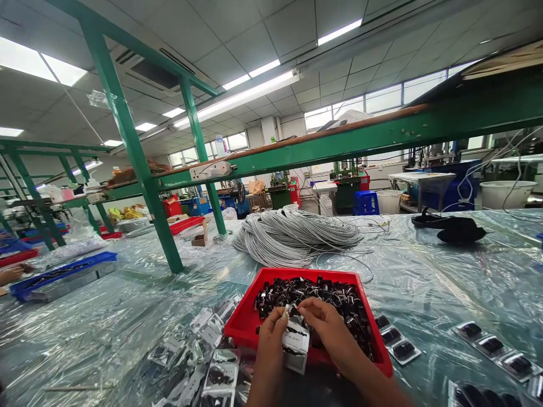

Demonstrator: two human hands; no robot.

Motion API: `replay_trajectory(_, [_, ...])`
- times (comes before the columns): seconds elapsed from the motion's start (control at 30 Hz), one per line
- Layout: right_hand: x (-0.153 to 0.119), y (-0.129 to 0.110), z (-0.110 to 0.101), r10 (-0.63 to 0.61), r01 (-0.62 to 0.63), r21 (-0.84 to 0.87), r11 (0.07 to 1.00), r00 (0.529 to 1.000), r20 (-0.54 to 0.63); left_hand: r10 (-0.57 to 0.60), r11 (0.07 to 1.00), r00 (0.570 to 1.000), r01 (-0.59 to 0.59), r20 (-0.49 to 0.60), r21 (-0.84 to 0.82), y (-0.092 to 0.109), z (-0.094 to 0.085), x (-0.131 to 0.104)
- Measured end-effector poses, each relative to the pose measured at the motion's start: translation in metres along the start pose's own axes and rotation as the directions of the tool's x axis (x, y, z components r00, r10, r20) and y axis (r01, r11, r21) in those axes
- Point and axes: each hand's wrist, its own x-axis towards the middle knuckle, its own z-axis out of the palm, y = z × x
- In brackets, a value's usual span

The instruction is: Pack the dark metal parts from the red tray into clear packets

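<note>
Over the near part of a red tray full of small black parts, both my hands meet at a small clear-and-white package. My left hand pinches its upper left edge between thumb and fingers. At its top right, my right hand has thumb and fingers pressed together at a small dark piece, too small to make out clearly. The package hangs down between my hands. More filled packages lie in a loose pile left of the tray.
A coil of grey cable lies behind the tray. Blister packs and a black pouch are on the right. A green post stands at left, beyond it a blue tray and another person's hand.
</note>
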Motion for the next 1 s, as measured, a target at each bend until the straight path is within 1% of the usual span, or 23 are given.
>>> replay_trajectory(0.03, [0.000, -0.001, 0.000, -0.115, 0.110, -0.146, 0.983, 0.993, -0.029, 0.000, 1.000, 1.000, 0.000, 0.028, -0.003, 0.000, -0.001, 0.002])
replay_trajectory(0.07, [0.000, -0.002, 0.000, -0.231, 0.216, -0.273, 0.937, 0.973, -0.023, 0.010, 1.000, 0.998, -0.010, 0.055, 0.000, 0.000, -0.003, 0.003])
replay_trajectory(0.1, [-0.001, -0.003, 0.000, -0.324, 0.305, -0.366, 0.879, 0.946, 0.010, 0.027, 1.000, 0.997, -0.028, 0.075, 0.013, 0.000, -0.004, 0.004])
replay_trajectory(0.13, [-0.002, -0.005, 0.000, -0.382, 0.368, -0.429, 0.825, 0.922, 0.058, 0.051, 0.998, 0.995, -0.054, 0.087, 0.037, 0.001, -0.005, 0.004])
replay_trajectory(0.2, [-0.005, -0.007, 0.002, -0.419, 0.438, -0.494, 0.751, 0.894, 0.157, 0.101, 0.990, 0.989, -0.110, 0.109, 0.085, 0.002, -0.005, 0.003])
replay_trajectory(0.23, [-0.006, -0.007, 0.003, -0.422, 0.454, -0.512, 0.730, 0.887, 0.185, 0.119, 0.986, 0.987, -0.130, 0.109, 0.103, 0.002, -0.005, 0.001])
replay_trajectory(0.3, [-0.007, -0.006, 0.004, -0.446, 0.475, -0.525, 0.706, 0.874, 0.191, 0.140, 0.980, 0.986, -0.151, 0.094, 0.130, 0.003, -0.004, -0.002])
replay_trajectory(0.33, [-0.006, -0.005, 0.004, -0.463, 0.480, -0.517, 0.709, 0.869, 0.172, 0.146, 0.977, 0.986, -0.157, 0.083, 0.142, 0.002, -0.003, -0.003])
replay_trajectory(0.4, [-0.002, -0.003, 0.001, -0.455, 0.434, -0.473, 0.767, 0.887, 0.078, 0.168, 0.969, 0.985, -0.173, 0.047, 0.176, 0.002, -0.003, -0.004])
replay_trajectory(0.47, [0.004, -0.001, -0.007, -0.369, 0.319, -0.387, 0.865, 0.927, -0.060, 0.203, 0.958, 0.979, -0.195, -0.018, 0.208, 0.003, -0.005, -0.003])
replay_trajectory(0.5, [0.007, -0.001, -0.012, -0.317, 0.255, -0.357, 0.899, 0.940, -0.127, 0.213, 0.957, 0.976, -0.198, -0.051, 0.211, 0.004, -0.006, -0.002])
replay_trajectory(0.53, [0.010, -0.002, -0.017, -0.287, 0.206, -0.360, 0.910, 0.939, -0.189, 0.214, 0.960, 0.974, -0.195, -0.077, 0.203, 0.004, -0.007, -0.001])
replay_trajectory(0.57, [0.012, -0.003, -0.021, -0.293, 0.182, -0.397, 0.899, 0.926, -0.237, 0.203, 0.966, 0.975, -0.184, -0.093, 0.182, 0.005, -0.008, 0.000])
replay_trajectory(0.6, [0.014, -0.004, -0.024, -0.325, 0.178, -0.459, 0.870, 0.908, -0.264, 0.186, 0.974, 0.978, -0.169, -0.100, 0.151, 0.006, -0.009, 0.001])
replay_trajectory(0.63, [0.014, -0.007, -0.026, -0.353, 0.179, -0.521, 0.835, 0.900, -0.257, 0.168, 0.981, 0.981, -0.155, -0.101, 0.119, 0.006, -0.009, 0.002])
replay_trajectory(0.67, [0.013, -0.010, -0.026, -0.349, 0.184, -0.553, 0.813, 0.913, -0.209, 0.152, 0.986, 0.984, -0.143, -0.093, 0.090, 0.005, -0.009, 0.002])
replay_trajectory(0.7, [0.012, -0.012, -0.023, -0.303, 0.190, -0.543, 0.818, 0.944, -0.127, 0.140, 0.989, 0.987, -0.135, -0.078, 0.068, 0.004, -0.008, 0.003])
replay_trajectory(0.73, [0.009, -0.015, -0.020, -0.225, 0.185, -0.498, 0.847, 0.974, -0.021, 0.133, 0.990, 0.989, -0.130, -0.059, 0.051, 0.002, -0.008, 0.003])
replay_trajectory(0.77, [0.007, -0.018, -0.017, -0.143, 0.165, -0.434, 0.886, 0.986, 0.083, 0.129, 0.991, 0.991, -0.127, -0.034, 0.044, 0.000, -0.007, 0.003])
replay_trajectory(0.8, [0.005, -0.020, -0.013, -0.085, 0.138, -0.372, 0.918, 0.984, 0.154, 0.131, 0.990, 0.991, -0.130, -0.013, 0.050, -0.002, -0.006, 0.003])
replay_trajectory(0.83, [0.004, -0.021, -0.011, -0.057, 0.114, -0.319, 0.941, 0.982, 0.182, 0.137, 0.988, 0.991, -0.137, 0.009, 0.068, -0.004, -0.006, 0.002])
replay_trajectory(0.93, [0.005, -0.022, -0.012, -0.070, 0.097, -0.227, 0.969, 0.990, 0.122, 0.161, 0.968, 0.981, -0.178, 0.105, 0.179, -0.004, -0.009, 0.001])
replay_trajectory(1.0, [0.007, -0.020, -0.016, -0.079, 0.099, -0.188, 0.977, 0.990, 0.113, 0.169, 0.948, 0.967, -0.212, 0.191, 0.235, -0.001, -0.011, -0.001])
